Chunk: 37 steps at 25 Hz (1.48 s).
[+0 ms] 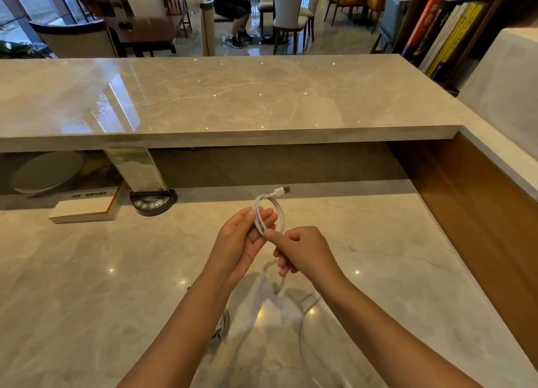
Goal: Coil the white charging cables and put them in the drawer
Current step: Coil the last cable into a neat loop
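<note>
A white charging cable (280,210) is looped between both hands above the marble desk (87,285). My left hand (243,237) holds the loops between thumb and fingers. My right hand (302,250) pinches the cable just right of the loop. The USB plug (283,190) sticks out at the top of the loop. The cable's loose tail (302,329) hangs down, blurred, and trails over the desk. A second coiled white cable (221,328) lies on the desk, partly hidden behind my left forearm. No drawer is in view.
A raised marble counter (233,96) runs across the back. Under it stand a white book (84,208), a black base with a leaflet holder (152,202) and a grey round dish (46,172). A wooden side wall (480,213) borders the right. A person sits at a table beyond.
</note>
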Tool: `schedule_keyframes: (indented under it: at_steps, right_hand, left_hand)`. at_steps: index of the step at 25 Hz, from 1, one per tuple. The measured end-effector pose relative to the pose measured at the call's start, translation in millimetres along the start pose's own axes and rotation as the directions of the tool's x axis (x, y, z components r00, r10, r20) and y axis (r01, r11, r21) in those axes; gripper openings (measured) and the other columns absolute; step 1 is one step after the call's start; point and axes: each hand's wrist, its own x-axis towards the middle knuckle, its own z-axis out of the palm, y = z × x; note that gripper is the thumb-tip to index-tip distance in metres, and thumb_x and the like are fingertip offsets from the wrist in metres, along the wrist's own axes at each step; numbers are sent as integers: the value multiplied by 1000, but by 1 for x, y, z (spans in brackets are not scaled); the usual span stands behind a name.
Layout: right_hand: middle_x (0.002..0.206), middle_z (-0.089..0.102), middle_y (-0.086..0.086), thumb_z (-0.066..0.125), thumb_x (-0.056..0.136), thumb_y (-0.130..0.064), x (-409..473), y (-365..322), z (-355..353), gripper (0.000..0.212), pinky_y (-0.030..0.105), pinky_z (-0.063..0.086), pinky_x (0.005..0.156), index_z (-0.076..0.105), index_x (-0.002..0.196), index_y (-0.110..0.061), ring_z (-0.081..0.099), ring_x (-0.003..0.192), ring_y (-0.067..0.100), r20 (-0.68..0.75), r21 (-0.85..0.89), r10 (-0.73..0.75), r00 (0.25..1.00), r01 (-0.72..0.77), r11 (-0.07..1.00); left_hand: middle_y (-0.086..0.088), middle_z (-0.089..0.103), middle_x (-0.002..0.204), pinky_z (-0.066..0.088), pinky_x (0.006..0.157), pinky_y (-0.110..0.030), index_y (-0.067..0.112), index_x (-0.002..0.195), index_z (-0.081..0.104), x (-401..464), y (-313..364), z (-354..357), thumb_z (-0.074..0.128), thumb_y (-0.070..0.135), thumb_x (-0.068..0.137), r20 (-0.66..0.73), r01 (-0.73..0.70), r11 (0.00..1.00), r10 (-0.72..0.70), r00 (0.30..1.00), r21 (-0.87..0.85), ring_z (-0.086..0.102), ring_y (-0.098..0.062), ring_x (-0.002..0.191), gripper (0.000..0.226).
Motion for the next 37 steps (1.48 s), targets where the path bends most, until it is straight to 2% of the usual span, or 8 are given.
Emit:
schedule_keyframes:
  at_steps: [3, 7, 13, 18, 22, 27, 32, 37]
  right_hand:
    - [48, 60, 0, 61, 84, -41, 1, 8, -1, 42, 17, 42, 47, 65, 65, -4, 57, 42, 14, 37, -5, -47, 998, 47, 999]
    - [56, 57, -1, 49, 95, -18, 3, 18, -24, 26, 23, 47, 60, 65, 75, -13, 57, 52, 12, 372, 27, -166, 913, 168, 985]
    - [71, 59, 3, 51, 94, -16, 26, 30, -103, 19, 22, 49, 72, 70, 91, -17, 56, 66, 9, 693, -309, 103, 713, 165, 937]
    - [67, 61, 1, 57, 89, -10, 49, 22, -134, 16, 21, 50, 63, 71, 81, -11, 55, 62, 11, 501, -184, 101, 860, -8, 983]
    - [62, 61, 1, 64, 85, -22, 58, -1, -129, 16, 23, 51, 58, 68, 76, -10, 57, 57, 13, 353, -512, 189, 916, 20, 859]
    - [63, 59, 5, 67, 81, -36, 61, -35, -87, 31, 29, 47, 57, 58, 69, -9, 54, 56, 16, -31, -752, -51, 998, 10, 659]
    - [75, 58, -2, 40, 93, -11, 30, -48, -44, 28, 27, 40, 56, 66, 100, -2, 50, 58, 15, 111, -532, -189, 976, 219, 818]
    - [104, 62, 8, 49, 90, -12, -2, -19, -4, 24, 29, 43, 77, 65, 108, -14, 58, 93, 24, 190, -601, -465, 864, 477, 641]
  left_hand:
    - [-3, 65, 65, 58, 69, -25, 4, 99, 61, -1, 3, -1, 39, 10, 96, 25, 31, 997, -29, 999, -66, 65, -9, 62, 22]
    - [1, 59, 57, 57, 65, -24, 5, 92, 59, 2, 15, -4, 35, 10, 97, 42, 50, 984, -44, 998, -173, 59, -5, 53, 25]
    - [3, 55, 56, 55, 57, -21, 9, 86, 53, 1, 32, -12, 38, 14, 90, 165, 44, 992, -23, 986, -122, 54, -5, 46, 16]
    - [4, 49, 54, 49, 50, -19, 10, 86, 51, -4, 34, -10, 38, 15, 90, 265, 88, 995, -95, 959, 39, 42, -3, 41, 14]
    - [-1, 59, 60, 52, 54, -23, 8, 87, 51, -6, 30, -10, 36, 12, 94, 289, 77, 961, -156, 945, 268, 47, -7, 44, 17]
    - [-9, 72, 80, 55, 59, -25, 5, 91, 53, -8, 16, -2, 35, 11, 99, 189, 134, 853, -260, 947, 505, 57, -12, 52, 20]
    - [-8, 74, 92, 58, 65, -26, 3, 92, 55, -3, -3, -2, 35, 13, 99, 23, 91, 898, -112, 993, 431, 70, -14, 67, 24]
    - [-12, 73, 92, 58, 68, -25, 1, 103, 62, 3, -2, -4, 38, 11, 98, -19, 30, 981, -27, 999, 193, 71, -15, 83, 26]
